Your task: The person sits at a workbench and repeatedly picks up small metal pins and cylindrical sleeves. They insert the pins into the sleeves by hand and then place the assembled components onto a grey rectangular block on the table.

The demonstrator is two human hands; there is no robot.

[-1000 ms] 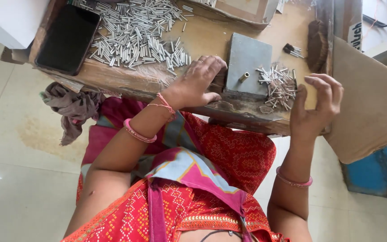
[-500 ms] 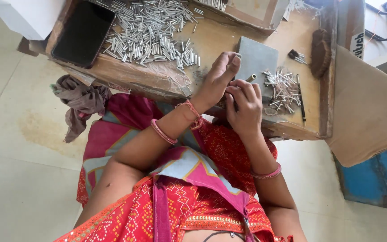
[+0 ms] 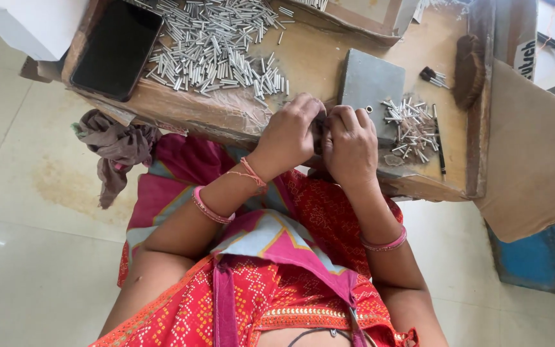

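Observation:
My left hand (image 3: pixel 288 136) and my right hand (image 3: pixel 349 142) are pressed together, fingers curled, at the front edge of a wooden work tray (image 3: pixel 303 64). Whatever small part sits between the fingertips is hidden. Just beyond the knuckles lies a grey metal block (image 3: pixel 370 80) with a small hole (image 3: pixel 369 109) near its front edge. A big heap of short silver metal tubes (image 3: pixel 213 45) spreads to the left of my left hand. A smaller pile of metal pins (image 3: pixel 411 125) lies right of my right hand.
A black phone (image 3: pixel 117 48) lies at the tray's left end. A brown brush (image 3: pixel 469 78) rests by the tray's right wall. A crumpled brown cloth (image 3: pixel 120 151) hangs at the left. A cardboard sheet (image 3: pixel 534 154) and a blue box (image 3: pixel 541 257) stand to the right.
My right hand came in from the right, where it was raised and open, and closed against my left hand. My left hand shifted right toward the grey block.

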